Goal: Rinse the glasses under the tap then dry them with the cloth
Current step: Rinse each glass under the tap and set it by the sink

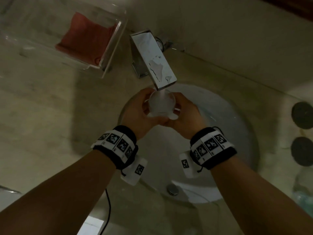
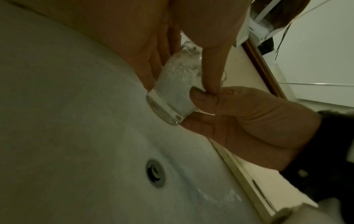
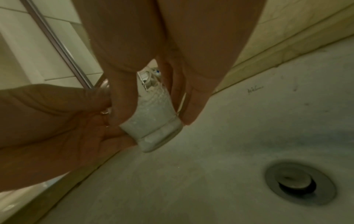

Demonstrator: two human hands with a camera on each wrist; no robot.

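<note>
A clear glass point(image 1: 160, 104) sits right under the spout of the chrome tap point(image 1: 152, 58), over the white sink point(image 1: 237, 133). Water runs into it and the glass looks full of white, bubbly water. My left hand point(image 1: 140, 108) grips it from the left, and my right hand point(image 1: 185, 112) grips it from the right. The left wrist view shows the glass point(image 2: 173, 97) tilted, thick base towards the basin. In the right wrist view my thumb and fingers wrap the glass point(image 3: 153, 121). A red cloth point(image 1: 84, 39) lies in a clear tray point(image 1: 108, 65) at the back left.
The drain point(image 1: 172, 189) lies at the near side of the basin, below my wrists. Two dark round objects point(image 1: 303, 115) rest on the counter at the right. Something glassy and greenish point(image 1: 303, 187) shows at the right edge. A black cable point(image 1: 108, 209) hangs near my left forearm.
</note>
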